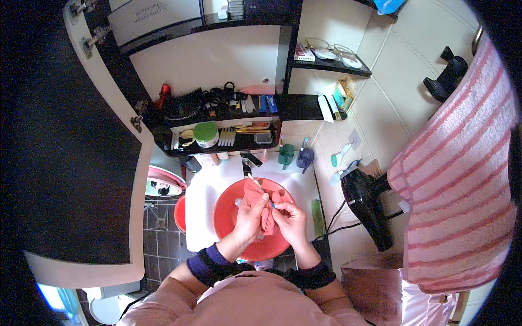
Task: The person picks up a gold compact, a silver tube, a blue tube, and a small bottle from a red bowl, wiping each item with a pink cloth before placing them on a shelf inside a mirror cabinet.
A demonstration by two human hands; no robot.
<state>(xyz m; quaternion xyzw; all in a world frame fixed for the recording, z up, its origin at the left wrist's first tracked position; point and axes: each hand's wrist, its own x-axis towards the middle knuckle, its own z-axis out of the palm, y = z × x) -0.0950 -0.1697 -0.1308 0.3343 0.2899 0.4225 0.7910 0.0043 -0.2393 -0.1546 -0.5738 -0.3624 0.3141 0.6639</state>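
Observation:
Over a red basin [222, 209] in the white sink [200, 228], both my hands are together on a coral-red cloth [253, 191]. My left hand [249, 220] is closed round the cloth, thumb on top. From its folds a slim white stick [252, 178] pokes out toward the tap [247, 165]; its kind is too small to tell. With thumb and fingers pinched, my right hand [291, 218] grips the cloth's right side, where a small blue bit shows between the hands. The bottom of the basin is mostly hidden by my hands and the cloth.
Behind the sink, a green cup [286, 156] and a purple cup [305, 158] hold toothbrushes. Cabinet shelves [304, 112] carry small items. A black hair dryer [367, 209] and a pink striped towel [457, 179] hang right. An open cabinet door [81, 146] stands left.

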